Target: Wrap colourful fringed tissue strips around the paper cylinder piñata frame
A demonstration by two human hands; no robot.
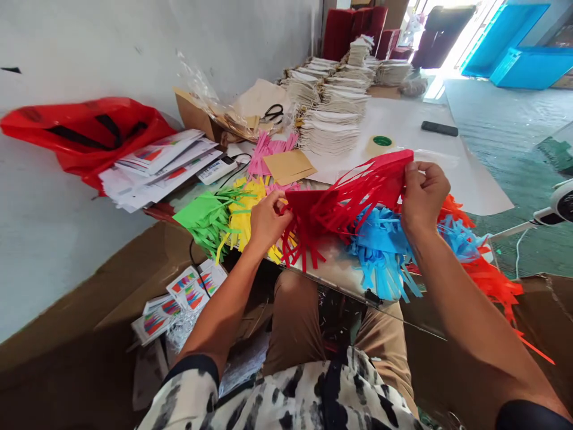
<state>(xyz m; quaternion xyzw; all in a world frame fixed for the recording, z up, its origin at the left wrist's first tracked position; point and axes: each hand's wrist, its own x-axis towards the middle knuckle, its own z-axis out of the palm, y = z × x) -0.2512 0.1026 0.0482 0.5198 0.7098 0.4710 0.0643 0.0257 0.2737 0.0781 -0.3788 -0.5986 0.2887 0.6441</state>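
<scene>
Holding a red fringed paper pennant (353,191) up between my hands, I have it stretched just above the surface (465,179). My left hand (268,222) is almost closed, with thumb and fingers pinching the lower left corner of the pennant. My right hand (424,200) is curled to a similar degree and grips the upper right tip. Neither hand holds anything else. The cut strips of the pennant hang loose and reach down toward the paper pieces below.

Directly beneath the pennant lies a blue fringed paper piece (380,251). Left of my left hand, a green fringed paper piece (208,218) overlaps a yellow fringed paper piece (244,215). A pink fringed paper piece (268,152) sits farther back, just beside a kraft paper square (289,166). To the right, a light blue fringed paper piece (461,239) rests against an orange fringed paper piece (478,263), whose strips hang past the edge of the surface.

Farther along the surface stand stacks of white paper bundles (329,131), with black-handled scissors (273,113) on clear plastic wrap (210,89) nearby. A roll of tape (380,143) and a black phone (439,128) lie to their right. Printed sheets (156,167) rest on a red plastic bag (85,134) at the left.
</scene>
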